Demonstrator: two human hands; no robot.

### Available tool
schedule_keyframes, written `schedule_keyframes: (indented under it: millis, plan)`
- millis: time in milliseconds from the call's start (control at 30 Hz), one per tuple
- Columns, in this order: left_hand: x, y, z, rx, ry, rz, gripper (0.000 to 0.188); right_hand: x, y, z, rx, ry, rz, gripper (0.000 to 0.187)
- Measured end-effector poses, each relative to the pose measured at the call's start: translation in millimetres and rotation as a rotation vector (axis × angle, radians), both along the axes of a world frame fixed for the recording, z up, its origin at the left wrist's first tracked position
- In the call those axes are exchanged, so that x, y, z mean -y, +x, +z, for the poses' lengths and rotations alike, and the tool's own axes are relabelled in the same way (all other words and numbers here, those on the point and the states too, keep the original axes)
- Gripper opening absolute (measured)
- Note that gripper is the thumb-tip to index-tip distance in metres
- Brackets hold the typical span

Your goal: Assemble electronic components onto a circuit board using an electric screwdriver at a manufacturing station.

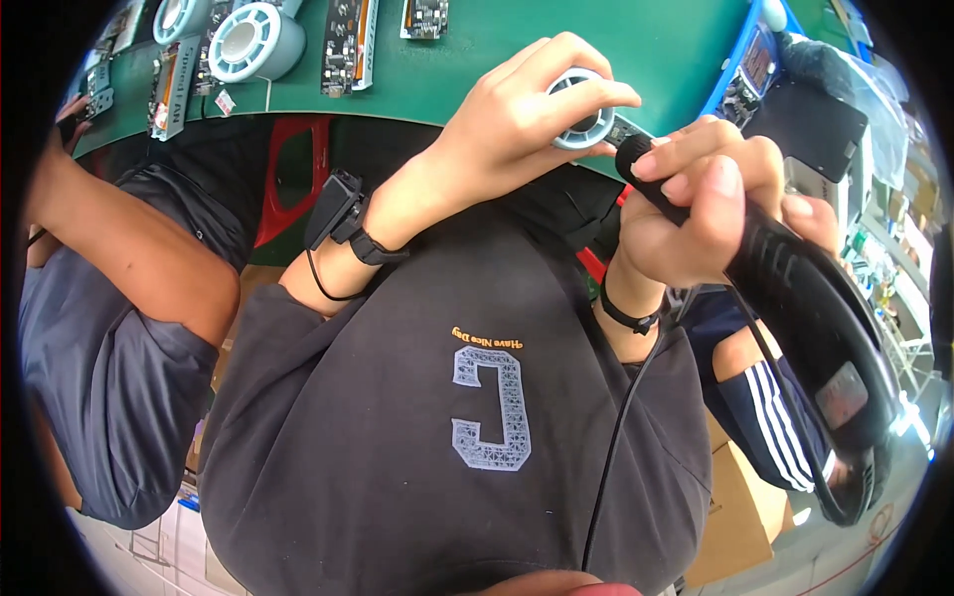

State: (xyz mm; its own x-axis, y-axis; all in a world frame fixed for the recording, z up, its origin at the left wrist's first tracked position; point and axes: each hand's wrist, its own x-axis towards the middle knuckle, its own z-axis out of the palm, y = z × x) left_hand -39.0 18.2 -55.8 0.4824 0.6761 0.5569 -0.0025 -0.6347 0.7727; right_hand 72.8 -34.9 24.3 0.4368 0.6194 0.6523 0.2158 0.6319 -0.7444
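My left hand (517, 109) curls its fingers around a round, pale blue slotted housing (588, 132), shaped like a small fan, near the green table's front edge. A narrow circuit board (628, 129) shows just beside the housing; whether the two are joined is hard to see. My right hand (706, 199) is wrapped around a thick black electric screwdriver (810, 298). Its ridged front collar (632, 155) points toward the housing and the board, while its body slants down to the right. The tip of the bit is hidden.
Another pale blue round housing (256, 42) stands on the green table (477, 70), near several circuit boards (348, 45). At right is a blue-edged tray (740, 65) with parts and clear plastic bags (845, 89). A co-worker's arm (139, 238) is at left. A thin black cord (618, 437) hangs across my shirt.
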Motion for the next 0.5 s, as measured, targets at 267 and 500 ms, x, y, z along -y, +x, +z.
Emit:
schedule_keyframes:
  millis: [267,500]
  plan:
    - [-1,-12,18,-0.255,0.248,0.119,0.045,6,6,2,0.044,0.049,0.019,0.042]
    - [-41,10,47,-0.510,0.431,0.271,0.034,38,26,27,-0.288,0.207,-0.168,0.049]
